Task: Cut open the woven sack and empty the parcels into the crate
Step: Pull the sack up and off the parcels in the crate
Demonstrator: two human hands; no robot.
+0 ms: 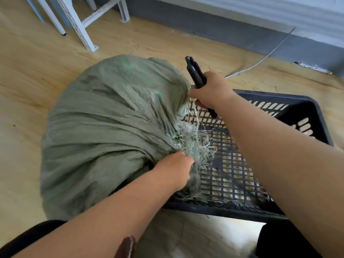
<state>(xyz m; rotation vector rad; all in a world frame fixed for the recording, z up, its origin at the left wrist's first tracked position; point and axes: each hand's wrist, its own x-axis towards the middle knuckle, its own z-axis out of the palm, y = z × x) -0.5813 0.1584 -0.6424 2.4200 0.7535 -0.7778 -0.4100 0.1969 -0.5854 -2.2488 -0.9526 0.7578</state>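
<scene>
A bulging green woven sack [104,131] lies on the wooden floor, its gathered, frayed mouth [193,144] resting over the left edge of a black latticed crate [309,107]. My left hand [175,170] grips the frayed sack fabric just below the tied neck. My right hand [208,92] is closed around a black utility knife [195,73], held at the upper side of the sack's mouth above the crate. The knife's blade end is hidden behind my hand. No parcels show; the crate's grid bottom holds only loose fibres.
White metal frame legs [81,28] stand at the back left. A grey cable [264,58] runs across the floor towards the grey skirting and wall [242,32] behind. Bare wooden floor lies to the left of the sack. Dark clothing shows at the bottom edges.
</scene>
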